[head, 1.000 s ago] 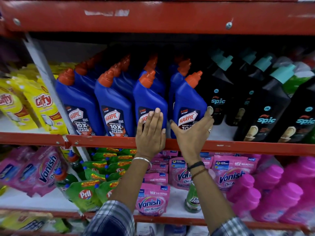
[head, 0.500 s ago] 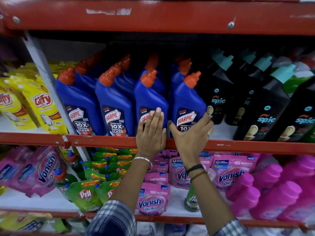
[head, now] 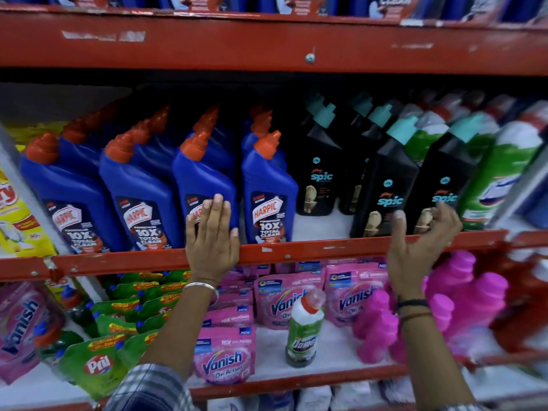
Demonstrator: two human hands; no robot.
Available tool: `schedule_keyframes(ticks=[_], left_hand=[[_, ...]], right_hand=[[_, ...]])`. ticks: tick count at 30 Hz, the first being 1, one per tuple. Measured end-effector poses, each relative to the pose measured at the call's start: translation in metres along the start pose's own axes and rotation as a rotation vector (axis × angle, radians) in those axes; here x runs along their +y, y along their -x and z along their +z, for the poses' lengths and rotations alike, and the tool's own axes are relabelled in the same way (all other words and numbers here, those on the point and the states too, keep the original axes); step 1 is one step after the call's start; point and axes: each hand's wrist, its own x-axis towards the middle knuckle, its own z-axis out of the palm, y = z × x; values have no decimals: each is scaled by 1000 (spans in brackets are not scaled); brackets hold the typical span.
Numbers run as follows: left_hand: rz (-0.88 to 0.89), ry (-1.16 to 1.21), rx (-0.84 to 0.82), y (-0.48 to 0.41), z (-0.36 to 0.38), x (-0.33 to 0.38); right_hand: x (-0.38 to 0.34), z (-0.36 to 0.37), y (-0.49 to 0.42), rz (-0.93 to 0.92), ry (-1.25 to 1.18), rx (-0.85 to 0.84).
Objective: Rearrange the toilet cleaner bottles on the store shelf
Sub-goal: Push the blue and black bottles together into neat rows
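Observation:
Blue Harpic bottles with orange caps stand in rows on the middle shelf [head: 311,250]. My left hand [head: 212,232] lies flat, fingers together, against the front of the third blue bottle [head: 201,179]. The fourth blue Harpic bottle [head: 268,188] stands free to its right. Black Spic bottles with teal caps fill the right half; my right hand [head: 421,241] is at the foot of the front right black Spic bottle [head: 444,179], fingers curled and apart, thumb toward the neighbouring black bottle [head: 382,188]. Whether it touches is unclear.
Green and white bottles [head: 504,173] stand right of the black ones. Yellow pouches [head: 14,221] are at far left. Below, pink Vanish pouches [head: 225,354], green Pril pouches [head: 98,363], a lone green bottle [head: 304,330] and pink bottles [head: 462,292]. A red beam [head: 267,43] runs overhead.
My right hand left the fourth blue Harpic bottle and moved right to the black Spic bottles. My left hand stayed on the third blue bottle. The view shifted right.

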Motion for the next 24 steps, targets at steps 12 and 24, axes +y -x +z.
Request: schedule_keyframes(ticks=[12, 24], left_hand=[[-19, -4, 20, -1, 0, 1], [-11, -10, 31, 0, 2, 2]], right_hand=[[43, -3, -72, 85, 212, -148], [34, -20, -69, 128, 64, 3]])
